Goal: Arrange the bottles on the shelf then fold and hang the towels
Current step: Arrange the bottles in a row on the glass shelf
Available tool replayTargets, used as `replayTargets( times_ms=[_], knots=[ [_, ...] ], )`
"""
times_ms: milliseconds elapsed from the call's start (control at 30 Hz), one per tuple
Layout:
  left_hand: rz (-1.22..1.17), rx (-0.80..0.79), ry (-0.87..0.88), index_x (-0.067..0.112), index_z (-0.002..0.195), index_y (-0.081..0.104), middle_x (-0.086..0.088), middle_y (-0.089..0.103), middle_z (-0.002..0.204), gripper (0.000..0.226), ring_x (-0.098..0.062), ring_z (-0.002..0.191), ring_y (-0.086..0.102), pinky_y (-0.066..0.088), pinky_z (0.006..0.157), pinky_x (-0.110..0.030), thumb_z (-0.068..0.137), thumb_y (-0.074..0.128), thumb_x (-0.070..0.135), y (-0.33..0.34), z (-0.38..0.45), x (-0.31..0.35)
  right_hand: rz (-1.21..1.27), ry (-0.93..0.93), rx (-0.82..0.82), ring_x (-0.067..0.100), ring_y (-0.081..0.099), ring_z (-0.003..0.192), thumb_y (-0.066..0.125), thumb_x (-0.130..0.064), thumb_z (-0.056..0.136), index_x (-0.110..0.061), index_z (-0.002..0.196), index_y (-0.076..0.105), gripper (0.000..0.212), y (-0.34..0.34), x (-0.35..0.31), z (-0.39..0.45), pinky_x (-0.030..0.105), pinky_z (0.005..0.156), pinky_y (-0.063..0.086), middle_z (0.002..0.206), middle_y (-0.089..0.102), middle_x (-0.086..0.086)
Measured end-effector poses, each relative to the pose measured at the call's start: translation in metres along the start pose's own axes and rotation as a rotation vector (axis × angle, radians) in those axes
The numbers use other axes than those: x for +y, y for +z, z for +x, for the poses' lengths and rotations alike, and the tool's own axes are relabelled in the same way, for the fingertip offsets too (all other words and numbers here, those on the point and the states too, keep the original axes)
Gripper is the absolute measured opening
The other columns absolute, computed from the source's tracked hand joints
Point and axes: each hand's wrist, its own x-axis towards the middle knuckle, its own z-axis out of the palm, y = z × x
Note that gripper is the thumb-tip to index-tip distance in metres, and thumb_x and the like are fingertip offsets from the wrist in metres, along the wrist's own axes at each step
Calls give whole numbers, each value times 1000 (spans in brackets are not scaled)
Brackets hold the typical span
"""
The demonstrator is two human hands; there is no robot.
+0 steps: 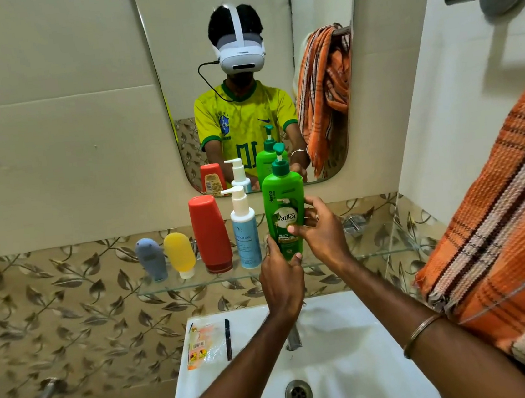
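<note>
Both hands grip the green pump bottle (285, 216) upright at the glass shelf (375, 256). The left hand (282, 281) curls around its base; the right hand (318, 230) wraps its label side. Left of it on the shelf stand 4 bottles: white pump bottle (245, 230), red bottle (210, 234), yellow bottle (179, 254), grey bottle (150, 257). An orange striped towel (503, 227) hangs at right, above the sink (347, 352).
</note>
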Motion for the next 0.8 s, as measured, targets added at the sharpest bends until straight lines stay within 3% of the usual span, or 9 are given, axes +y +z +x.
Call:
replayTargets(
  times_ms=[100,200,300,433,533,567,700,767,800],
  knots=[
    [-5,-1,29,19,150,38,2,67,129,67,-15,116,64,54,97,-34,91,71,22,-9,-13,-2,3,15,3,15,62,117,82,-4,80,-18,138,52,67,2,5,-3,25,88,54,132,66,3],
    [-13,0,52,21,149,42,9,62,128,59,-9,111,60,49,92,-26,95,65,22,-26,-35,-10,-34,26,24,19,61,120,86,-5,76,-18,143,47,78,4,12,-8,34,92,56,136,64,5],
    [68,-7,92,24,141,48,2,65,129,47,-17,114,62,50,90,-30,96,61,23,-46,-53,-38,-58,40,67,21,59,122,86,-3,74,-20,146,44,85,8,16,-14,42,95,57,138,61,7],
    [179,-57,64,25,136,52,3,65,129,42,-18,114,63,52,91,-33,95,60,22,-70,-70,-80,-78,17,188,15,59,113,82,9,72,-18,146,44,87,12,16,-26,25,81,57,129,60,4],
    [180,-61,50,23,135,54,3,65,126,41,-19,112,62,51,91,-34,95,60,19,-83,-78,-99,-95,0,342,17,58,109,74,14,72,-23,139,48,81,14,16,-39,43,86,59,120,56,0],
    [168,-63,49,22,134,55,3,66,125,40,-18,111,62,50,89,-32,95,61,19,-86,-80,-102,-112,-5,383,18,58,107,72,14,73,-23,137,49,78,16,15,-44,43,84,59,118,55,-1],
    [80,-95,90,19,130,57,3,67,122,36,-16,108,63,40,83,-21,94,62,16,-92,-82,-100,-209,-116,451,14,58,98,70,14,72,-18,132,55,69,19,0,-68,9,71,49,114,59,2],
    [37,-135,128,19,128,58,3,68,121,33,-16,108,63,34,81,-16,95,62,16,-91,-82,-92,-274,-176,475,15,60,97,68,13,73,-20,129,56,65,15,-14,-80,8,70,48,114,62,4],
    [8,-157,161,20,127,58,3,68,120,32,-17,108,63,35,81,-17,95,62,17,-90,-82,-87,-301,-197,495,15,61,97,66,11,74,-21,127,56,64,12,-23,-86,15,73,52,113,63,5]
  ],
)
